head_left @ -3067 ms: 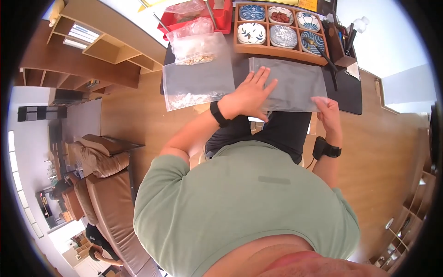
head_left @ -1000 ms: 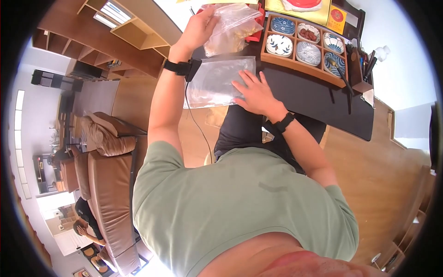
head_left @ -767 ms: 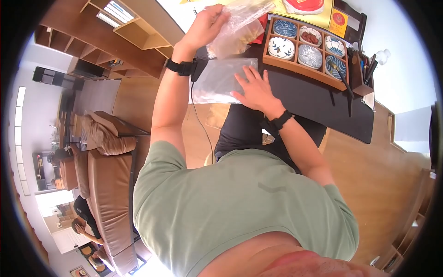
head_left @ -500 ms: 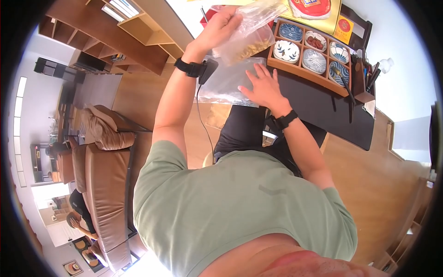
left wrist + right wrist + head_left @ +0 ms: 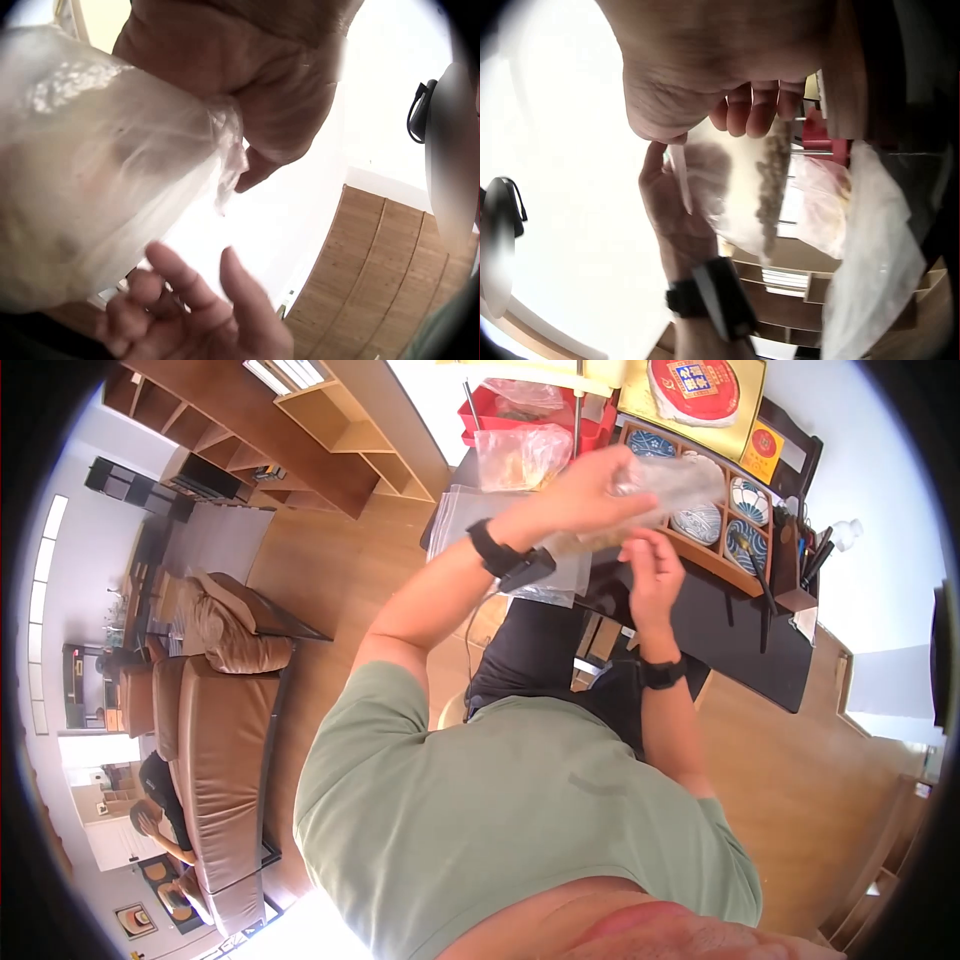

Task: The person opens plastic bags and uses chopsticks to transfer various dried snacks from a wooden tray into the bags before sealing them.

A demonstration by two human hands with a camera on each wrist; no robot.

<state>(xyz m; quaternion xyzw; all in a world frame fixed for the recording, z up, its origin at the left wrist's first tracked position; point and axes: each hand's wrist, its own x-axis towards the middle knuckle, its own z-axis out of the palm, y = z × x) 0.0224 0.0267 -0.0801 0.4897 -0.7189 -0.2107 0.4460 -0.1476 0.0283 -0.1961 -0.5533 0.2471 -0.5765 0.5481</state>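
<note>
My left hand (image 5: 600, 495) grips the edge of a clear plastic zip bag (image 5: 690, 485), which is blurred and overlaps the front of the wooden box of dishes in the head view. Small brownish pieces (image 5: 772, 176) line one side of this bag in the right wrist view. Below the bag, my right hand (image 5: 655, 575) is raised with fingers loosely bent and nothing in them. The left wrist view shows the right hand's thumb and forefinger (image 5: 180, 277) spread just under the bag. Flat clear bags (image 5: 455, 525) lie on the dark table beneath my left forearm.
A compartmented wooden box (image 5: 715, 555) holds patterned dishes. Behind it sits a gold box (image 5: 752, 390) with a round red-labelled package. A red tray (image 5: 480, 422) with another filled bag (image 5: 525, 455) stands at the back left. A pen holder (image 5: 793, 585) is at the right.
My left hand has carried the filled bag rightward from near the red tray to the wooden box. My right hand has lifted off the flat bag and moved right.
</note>
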